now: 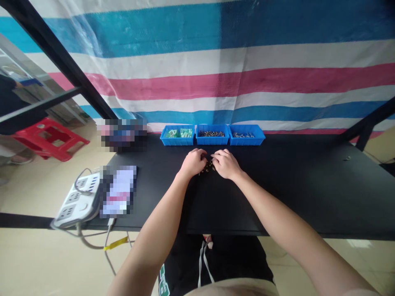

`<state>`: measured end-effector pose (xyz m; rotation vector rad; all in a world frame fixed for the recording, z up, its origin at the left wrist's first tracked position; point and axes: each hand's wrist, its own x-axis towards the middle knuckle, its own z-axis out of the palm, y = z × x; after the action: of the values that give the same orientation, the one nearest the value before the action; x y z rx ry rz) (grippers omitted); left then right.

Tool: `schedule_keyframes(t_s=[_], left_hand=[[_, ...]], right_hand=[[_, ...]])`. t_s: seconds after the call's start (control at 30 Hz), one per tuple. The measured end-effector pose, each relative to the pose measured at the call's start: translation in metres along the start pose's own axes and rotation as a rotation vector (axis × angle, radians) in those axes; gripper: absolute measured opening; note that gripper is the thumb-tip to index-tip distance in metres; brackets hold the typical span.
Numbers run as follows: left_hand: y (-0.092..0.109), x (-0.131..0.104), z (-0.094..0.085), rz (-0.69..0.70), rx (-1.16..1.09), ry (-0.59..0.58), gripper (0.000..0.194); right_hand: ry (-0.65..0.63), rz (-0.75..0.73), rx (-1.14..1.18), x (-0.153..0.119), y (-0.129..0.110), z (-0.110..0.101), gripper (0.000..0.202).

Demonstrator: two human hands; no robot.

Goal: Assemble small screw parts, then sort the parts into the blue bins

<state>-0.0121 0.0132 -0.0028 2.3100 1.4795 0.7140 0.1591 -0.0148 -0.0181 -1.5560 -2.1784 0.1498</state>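
Note:
Between my two hands, a small pile of brass-coloured metal pieces (pixel 210 166) lies on the black tabletop (pixel 296 181). My left hand (pixel 194 162) is closed at the pile's left side, its fingers curled inward. From the right, my right hand (pixel 225 164) reaches the same pile with its fingers bent and held together. The fingertips are partly hidden, so whatever they pinch cannot be made out. Just beyond the hands stands a blue bin (pixel 212 140) filled with similar dark brass-coloured pieces.
Beside the middle bin are a blue bin (pixel 177 141) with green-and-white packets and another blue bin (pixel 247 141) with silvery pieces. At left lie a blurred phone-like object (pixel 120 191) and a power strip (pixel 78 199) with cables. A small metal piece (pixel 347 158) lies far right.

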Motion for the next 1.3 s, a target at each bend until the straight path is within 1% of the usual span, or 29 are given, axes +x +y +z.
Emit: schedule_keyframes(t_s=[0.17,0.33,0.53,0.67,0.77,0.87,1.0,1.13,1.2,1.3], left_hand=[[0.0,0.0,-0.001,-0.009,0.008,-0.014,0.032],[0.001,0.001,0.0,-0.018,0.013,-0.016,0.031],[0.0,0.001,-0.001,-0.022,0.004,-0.023,0.031],[0.0,0.001,-0.001,-0.016,-0.001,-0.014,0.031],[-0.001,0.001,0.0,0.001,-0.018,0.012,0.03],[0.0,0.001,0.0,0.043,-0.056,0.052,0.03],[0.002,0.0,-0.002,0.126,-0.125,0.104,0.028],[0.005,-0.002,-0.002,0.219,-0.174,0.11,0.028],[0.005,-0.003,-0.002,0.266,-0.194,0.107,0.029],[0.005,-0.004,-0.002,0.332,-0.229,0.111,0.031]], right_hand=[[-0.043,0.074,-0.004,0.002,0.003,-0.003,0.039],[-0.025,0.123,0.058,0.008,0.017,-0.002,0.038],[0.011,0.119,0.126,0.013,0.031,0.002,0.037],[0.032,0.113,0.13,0.013,0.033,0.004,0.029],[0.043,0.117,0.123,0.011,0.031,0.004,0.024],[0.089,0.109,0.151,0.01,0.027,0.004,0.022],[0.181,0.041,0.228,0.007,0.02,0.005,0.019],[0.241,-0.003,0.292,0.005,0.011,0.005,0.012],[0.258,0.014,0.354,0.004,0.005,0.003,0.009],[0.263,0.086,0.504,0.003,-0.003,-0.001,0.008]])
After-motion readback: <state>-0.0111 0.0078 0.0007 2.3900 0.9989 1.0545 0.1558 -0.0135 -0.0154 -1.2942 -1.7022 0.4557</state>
